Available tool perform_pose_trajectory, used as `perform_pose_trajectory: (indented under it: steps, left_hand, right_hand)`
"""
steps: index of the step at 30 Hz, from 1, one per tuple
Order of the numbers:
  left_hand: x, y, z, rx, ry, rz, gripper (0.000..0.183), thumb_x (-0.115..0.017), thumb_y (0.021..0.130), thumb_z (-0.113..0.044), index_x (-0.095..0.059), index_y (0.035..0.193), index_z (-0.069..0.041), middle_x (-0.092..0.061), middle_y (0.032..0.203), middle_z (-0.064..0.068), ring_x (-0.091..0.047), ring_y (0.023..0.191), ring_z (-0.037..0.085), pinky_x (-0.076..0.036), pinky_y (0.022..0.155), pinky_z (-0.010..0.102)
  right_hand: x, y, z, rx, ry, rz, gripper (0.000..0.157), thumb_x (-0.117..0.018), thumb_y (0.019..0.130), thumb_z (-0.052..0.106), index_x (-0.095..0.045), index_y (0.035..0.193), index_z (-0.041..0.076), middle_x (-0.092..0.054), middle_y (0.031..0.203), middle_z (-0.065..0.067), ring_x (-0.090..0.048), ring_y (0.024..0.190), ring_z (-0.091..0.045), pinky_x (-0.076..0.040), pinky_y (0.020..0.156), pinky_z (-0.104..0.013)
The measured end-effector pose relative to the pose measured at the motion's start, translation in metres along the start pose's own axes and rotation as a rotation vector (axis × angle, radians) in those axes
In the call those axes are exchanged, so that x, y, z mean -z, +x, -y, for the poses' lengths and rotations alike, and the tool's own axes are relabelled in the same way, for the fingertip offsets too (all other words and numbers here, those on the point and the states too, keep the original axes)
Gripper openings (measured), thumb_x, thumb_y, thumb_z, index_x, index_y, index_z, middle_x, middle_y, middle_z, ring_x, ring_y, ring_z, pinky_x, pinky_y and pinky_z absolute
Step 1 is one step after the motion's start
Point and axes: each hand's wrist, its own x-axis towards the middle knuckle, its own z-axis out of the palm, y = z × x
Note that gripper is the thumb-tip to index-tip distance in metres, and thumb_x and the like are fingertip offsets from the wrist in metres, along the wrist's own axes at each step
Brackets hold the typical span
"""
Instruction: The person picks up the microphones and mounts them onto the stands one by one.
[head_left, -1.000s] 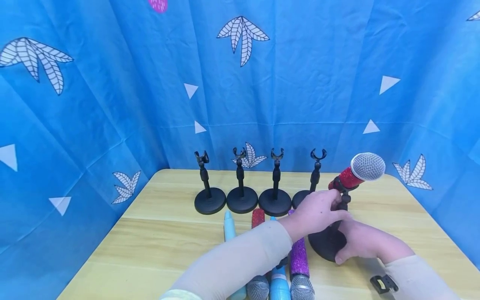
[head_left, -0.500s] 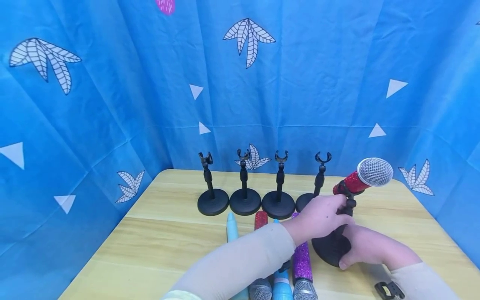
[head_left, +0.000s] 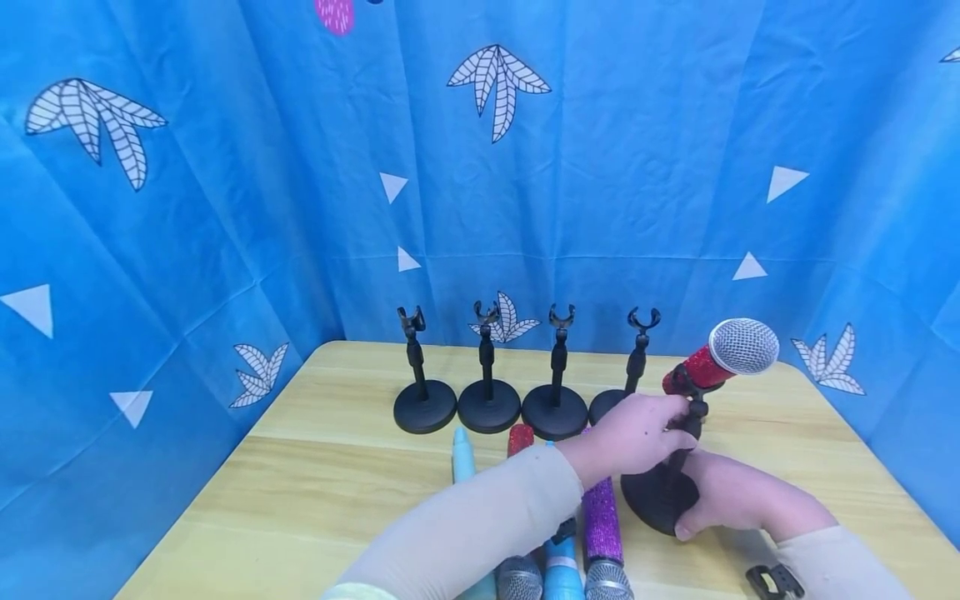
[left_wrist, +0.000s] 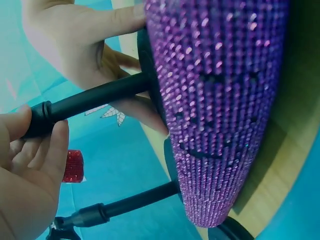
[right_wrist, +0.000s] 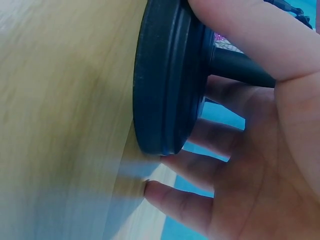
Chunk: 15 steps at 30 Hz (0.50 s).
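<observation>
On the counter [head_left: 817, 442] at right, the left hand [head_left: 637, 435] pinches the post [left_wrist: 100, 96] of a black stand [head_left: 654, 500], the right hand [head_left: 738, 497] grips its base [right_wrist: 162, 82]; a red microphone [head_left: 718, 358] tilts in its clip [head_left: 693, 383].

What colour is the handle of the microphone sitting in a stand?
The microphone's handle is sparkly red; the head view shows it best.

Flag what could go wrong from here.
The clipped red microphone sits tilted, head outward; its stand might tip if the left hand and right hand release it. The left sleeve crosses over the lying red microphone and could brush it. The purple microphone lies near the base and might be knocked.
</observation>
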Motion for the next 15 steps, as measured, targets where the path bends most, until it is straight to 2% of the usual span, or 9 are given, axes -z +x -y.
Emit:
perform_pose_trajectory:
  steps: [3,7,11,13,15]
  left_hand:
    - [-0.0020,0.0009,-0.0007,0.060,-0.061,-0.029,0.019,-0.075,0.093,-0.038,-0.059,0.100,-0.027,-0.059,0.077,-0.019,-0.053,0.065,-0.005,-0.044,0.060,0.015]
    - [-0.0035,0.0006,0.0025,0.088,-0.171,-0.061,0.029,-0.078,0.089,-0.042,-0.056,0.096,-0.025,-0.058,0.076,-0.014,-0.055,0.068,0.000,-0.046,0.061,0.020]
    - [-0.0033,-0.0006,0.0081,0.035,-0.197,-0.041,0.025,-0.073,0.094,-0.038,-0.060,0.111,-0.026,-0.065,0.099,-0.017,-0.059,0.092,-0.004,-0.050,0.077,0.020]
    - [-0.0035,-0.0008,0.0089,0.004,-0.197,-0.017,0.022,-0.068,0.098,-0.032,-0.060,0.117,-0.026,-0.066,0.110,-0.018,-0.059,0.105,-0.005,-0.050,0.085,0.020]
    - [-0.0034,-0.0006,0.0082,-0.029,-0.174,-0.002,0.019,-0.064,0.101,-0.027,-0.060,0.120,-0.025,-0.067,0.115,-0.017,-0.059,0.110,-0.006,-0.049,0.090,0.020]
  right_hand:
    - [-0.0017,0.0003,-0.0009,0.000,-0.015,-0.005,0.085,-0.093,0.055,0.034,-0.061,0.124,-0.002,-0.066,0.118,-0.010,-0.062,0.105,-0.025,-0.050,0.092,-0.045]
    - [-0.0039,0.0003,-0.0012,0.000,-0.023,-0.017,0.080,-0.093,0.054,0.034,-0.063,0.120,0.000,-0.066,0.115,-0.007,-0.061,0.103,-0.023,-0.050,0.091,-0.045]
    - [-0.0039,0.0009,-0.0010,-0.012,-0.006,-0.008,0.073,-0.092,0.055,0.032,-0.065,0.115,0.003,-0.067,0.110,-0.002,-0.060,0.099,-0.020,-0.050,0.089,-0.042]
    - [-0.0030,0.0012,-0.0012,-0.014,0.006,-0.003,0.074,-0.092,0.055,0.031,-0.064,0.116,0.003,-0.067,0.111,-0.002,-0.060,0.098,-0.019,-0.050,0.089,-0.041]
    - [-0.0020,0.0011,-0.0015,-0.015,0.020,-0.003,0.078,-0.093,0.054,0.030,-0.062,0.120,0.001,-0.067,0.114,-0.004,-0.061,0.101,-0.020,-0.050,0.090,-0.042]
